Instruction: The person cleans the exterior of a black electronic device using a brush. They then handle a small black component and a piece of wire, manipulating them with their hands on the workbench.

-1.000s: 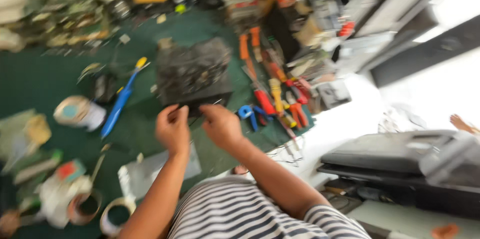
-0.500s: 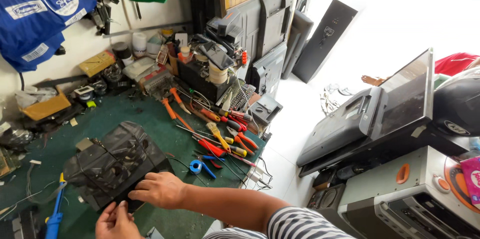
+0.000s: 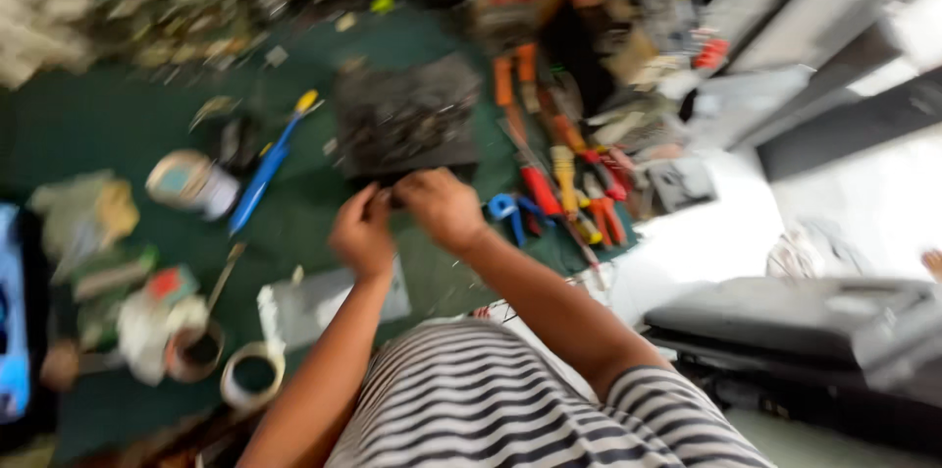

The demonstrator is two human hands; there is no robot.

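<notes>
Sitting mid-frame on the mat (image 3: 88, 125): the black casing (image 3: 407, 120), with both hands meeting at its lower edge, left hand (image 3: 361, 233) just left of right hand (image 3: 442, 208). Lying left of the casing: a screwdriver (image 3: 267, 169). Spreading right of it: a row of hand tools (image 3: 559, 174). Resting lower left: a tape roll (image 3: 250, 375). Filling the lower right: a flat panel (image 3: 785, 316).

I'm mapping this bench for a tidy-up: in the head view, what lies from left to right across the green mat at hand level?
Blue-handled tool with yellow tip → left hand → right hand → small blue clamp-like tool → red-handled pliers.
</notes>
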